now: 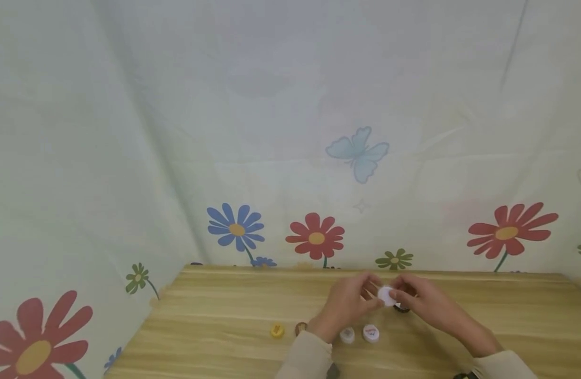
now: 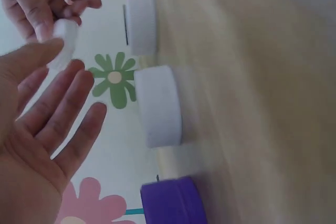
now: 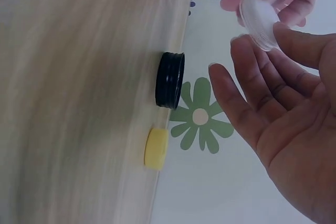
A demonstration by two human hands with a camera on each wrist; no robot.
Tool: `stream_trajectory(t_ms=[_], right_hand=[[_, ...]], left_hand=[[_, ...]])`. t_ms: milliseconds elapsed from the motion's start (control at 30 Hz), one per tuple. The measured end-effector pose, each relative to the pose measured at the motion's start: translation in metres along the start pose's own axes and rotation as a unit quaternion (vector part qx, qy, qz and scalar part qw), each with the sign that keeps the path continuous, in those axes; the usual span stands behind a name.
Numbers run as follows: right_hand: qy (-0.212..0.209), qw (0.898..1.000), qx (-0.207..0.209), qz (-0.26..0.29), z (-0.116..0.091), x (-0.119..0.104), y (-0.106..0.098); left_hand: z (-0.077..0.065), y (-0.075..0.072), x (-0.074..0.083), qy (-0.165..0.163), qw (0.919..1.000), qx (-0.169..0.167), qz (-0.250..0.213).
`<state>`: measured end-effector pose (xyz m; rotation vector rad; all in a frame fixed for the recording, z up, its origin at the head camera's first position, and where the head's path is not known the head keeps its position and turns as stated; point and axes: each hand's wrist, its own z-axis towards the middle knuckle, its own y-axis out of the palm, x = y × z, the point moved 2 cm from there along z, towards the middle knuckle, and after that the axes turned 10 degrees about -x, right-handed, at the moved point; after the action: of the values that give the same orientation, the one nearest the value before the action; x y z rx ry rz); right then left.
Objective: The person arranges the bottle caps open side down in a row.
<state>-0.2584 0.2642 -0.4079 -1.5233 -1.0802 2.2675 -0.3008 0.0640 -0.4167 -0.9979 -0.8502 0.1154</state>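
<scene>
A round white bottle cap (image 1: 386,296) is held up above the table between both hands. My left hand (image 1: 348,301) pinches it from the left; in the left wrist view the thumb lies over the cap (image 2: 66,43) and the other fingers spread out. On its other side my right hand (image 1: 425,302) grips it by thumb and forefinger, as the cap's ridged rim (image 3: 260,22) in the right wrist view shows. Just beneath the right hand sits a black cap (image 3: 169,81), partly hidden in the head view. Two white caps, one plain-looking (image 1: 347,335) and one with red print (image 1: 371,333), lie closer to me.
On the wooden table (image 1: 214,316), a yellow cap (image 1: 277,330) and a partly covered brown cap (image 1: 301,329) lie left. The left wrist view has a purple cap (image 2: 173,201), the right wrist view another yellow cap (image 3: 156,149). A flower-printed curtain (image 1: 271,131) hangs behind.
</scene>
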Motion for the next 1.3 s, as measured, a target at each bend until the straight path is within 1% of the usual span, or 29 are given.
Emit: stream_trajectory(t_ms=[67,167,367,433,500,600,733,1000,1100,1167,1300], right_hand=[[-0.003,1.0,-0.012,0.017,-0.001,0.001,0.001],[-0.005,0.999,-0.03,0.041,-0.004,0.002,0.002],[0.0,0.996,-0.051,0.076,-0.007,0.004,0.005],[-0.005,0.995,-0.058,0.075,-0.007,0.004,0.005],[-0.013,0.995,-0.067,0.07,-0.008,0.005,0.005],[-0.033,0.996,-0.077,0.035,-0.009,0.007,0.005],[-0.05,0.994,-0.093,0.005,-0.009,0.007,0.006],[-0.037,0.992,-0.123,-0.009,-0.009,0.007,0.008],[-0.025,0.99,-0.139,-0.011,-0.009,0.008,0.01],[-0.017,0.989,-0.145,-0.015,-0.01,0.009,0.011],[-0.003,0.989,-0.142,-0.029,-0.01,0.012,0.011]], left_hand=[[-0.003,0.0,0.0,0.012,0.9999,-0.009,0.004],[-0.005,0.0,0.0,0.018,0.9993,-0.022,0.023],[-0.005,0.003,0.001,0.009,0.9985,-0.032,0.044],[-0.005,0.004,0.002,0.005,0.998,-0.035,0.052],[-0.005,0.004,0.002,0.0,0.9975,-0.039,0.059],[-0.006,0.006,0.002,-0.01,0.9967,-0.05,0.063],[-0.008,0.007,0.003,-0.023,0.9965,-0.068,0.043],[-0.01,0.012,0.005,-0.049,0.9931,-0.107,-0.003],[-0.011,0.015,0.006,-0.054,0.9914,-0.119,0.005],[-0.012,0.016,0.007,-0.052,0.9908,-0.123,0.019],[-0.011,0.017,0.009,-0.042,0.9906,-0.12,0.049]])
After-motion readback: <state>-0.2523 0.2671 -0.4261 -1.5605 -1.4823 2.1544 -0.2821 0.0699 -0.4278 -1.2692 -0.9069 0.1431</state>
